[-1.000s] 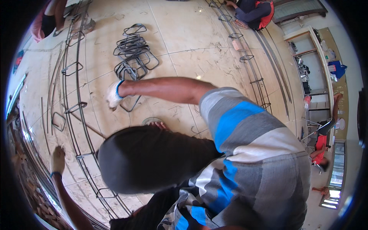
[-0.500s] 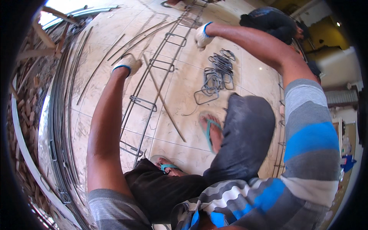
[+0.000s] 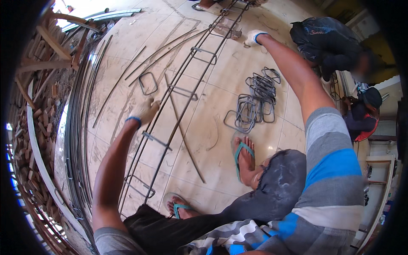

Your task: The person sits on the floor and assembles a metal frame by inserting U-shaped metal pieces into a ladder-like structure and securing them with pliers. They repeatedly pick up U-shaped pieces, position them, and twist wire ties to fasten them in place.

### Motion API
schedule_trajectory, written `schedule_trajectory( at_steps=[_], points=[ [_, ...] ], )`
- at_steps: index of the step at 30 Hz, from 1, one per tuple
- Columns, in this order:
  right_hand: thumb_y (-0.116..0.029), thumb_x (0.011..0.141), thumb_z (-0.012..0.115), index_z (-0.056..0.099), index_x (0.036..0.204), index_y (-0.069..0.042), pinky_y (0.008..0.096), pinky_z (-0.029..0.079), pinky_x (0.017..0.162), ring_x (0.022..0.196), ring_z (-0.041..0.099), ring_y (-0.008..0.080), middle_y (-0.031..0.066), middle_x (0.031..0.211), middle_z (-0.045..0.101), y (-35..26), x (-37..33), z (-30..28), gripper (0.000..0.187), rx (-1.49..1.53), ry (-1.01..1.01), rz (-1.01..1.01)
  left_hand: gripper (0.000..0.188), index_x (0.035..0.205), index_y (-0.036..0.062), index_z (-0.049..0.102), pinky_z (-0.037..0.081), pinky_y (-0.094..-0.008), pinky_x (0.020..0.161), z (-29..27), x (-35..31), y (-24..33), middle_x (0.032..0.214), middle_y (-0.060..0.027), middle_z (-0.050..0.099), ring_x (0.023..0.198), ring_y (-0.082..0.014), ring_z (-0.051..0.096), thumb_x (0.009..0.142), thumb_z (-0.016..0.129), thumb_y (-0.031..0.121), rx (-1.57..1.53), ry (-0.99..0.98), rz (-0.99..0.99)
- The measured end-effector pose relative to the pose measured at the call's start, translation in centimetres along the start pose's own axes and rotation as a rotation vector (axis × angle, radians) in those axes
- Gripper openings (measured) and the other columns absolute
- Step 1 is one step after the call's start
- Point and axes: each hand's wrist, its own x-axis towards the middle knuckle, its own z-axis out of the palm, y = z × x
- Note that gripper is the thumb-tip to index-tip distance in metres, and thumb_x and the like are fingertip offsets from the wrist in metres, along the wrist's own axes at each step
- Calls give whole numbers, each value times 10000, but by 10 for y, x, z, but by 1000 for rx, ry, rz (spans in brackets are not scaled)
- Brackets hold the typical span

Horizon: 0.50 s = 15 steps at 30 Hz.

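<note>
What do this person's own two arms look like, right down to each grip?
The left grip and right grip each wear an off-white glove with a blue cuff edge. The forearms are bare. The short right sleeve has broad grey, blue and whitish bands; the left sleeve shows grey.

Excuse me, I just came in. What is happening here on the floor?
The person's white-gloved left hand is at the edge of a long, dark frame of metal bars and rectangular ties stretching across the beige tiled floor; whether it grips is unclear. The white-gloved right hand reaches out beyond a loose pile of grey, rectangular metal rings. A co-worker in dark clothes bends at the right.
</note>
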Motion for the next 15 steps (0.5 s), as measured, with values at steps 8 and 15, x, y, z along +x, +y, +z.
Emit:
schedule_trajectory(
  at_steps=[8,15],
  points=[
    [-624,928,564,677,1356,-24,465,487,1113,1328,604,402,241,1439,618,126,144,118,746,461,147,253,607,1501,-74,463,470,-431,1104,-3,-23,45,1412,-306,613,1322,-380,611,1068,515,349,-254,-83,-12],
    [-644,946,526,629,1382,-12,491,456,1130,1348,564,453,302,1431,597,64,240,170,774,987,493,463,532,1446,-63,494,494,-501,1043,-16,-28,82,1358,-338,603,1248,-498,606,1009,625,210,-137,68,-141]
  ],
)
